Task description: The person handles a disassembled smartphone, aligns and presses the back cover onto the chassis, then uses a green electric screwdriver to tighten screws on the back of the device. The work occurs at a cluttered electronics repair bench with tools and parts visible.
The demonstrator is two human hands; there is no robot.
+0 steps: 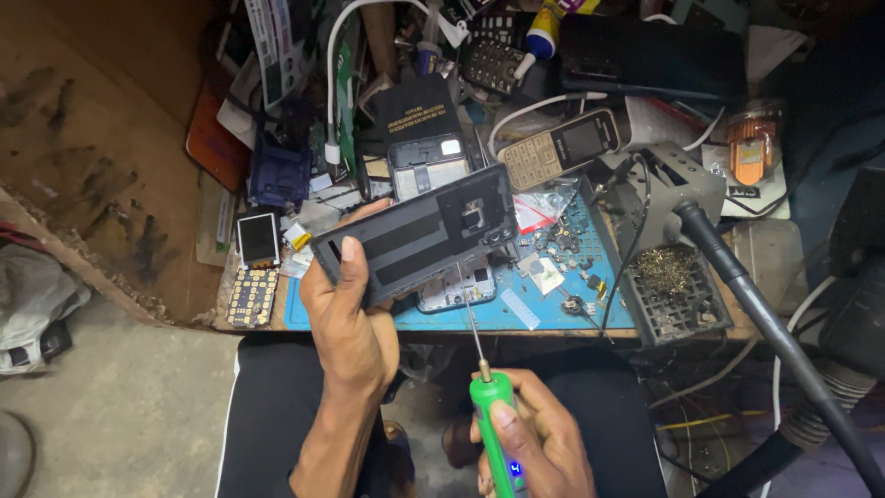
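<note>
Two hands are at work over your lap, in front of a crowded table [516,320]. At the far left of the table lie a small screen module [259,238] and, just below it, a keypad board [252,296] studded with gold contacts. Your left hand [348,325] comes next, closed around the lower left end of a dark phone back cover [419,231], thumb pressed on its inner face; the cover is held tilted above the blue mat [562,304], its camera opening toward the upper right. Under the cover, an opened phone frame [458,289] rests on the mat. To the right and lower, your right hand [539,443] is clamped on a green electric screwdriver [496,426], whose thin bit points up toward the cover's lower edge. Further right lie a beige keypad phone [562,146], loose small parts on the mat, and a black tray of brass wool [671,281].
</note>
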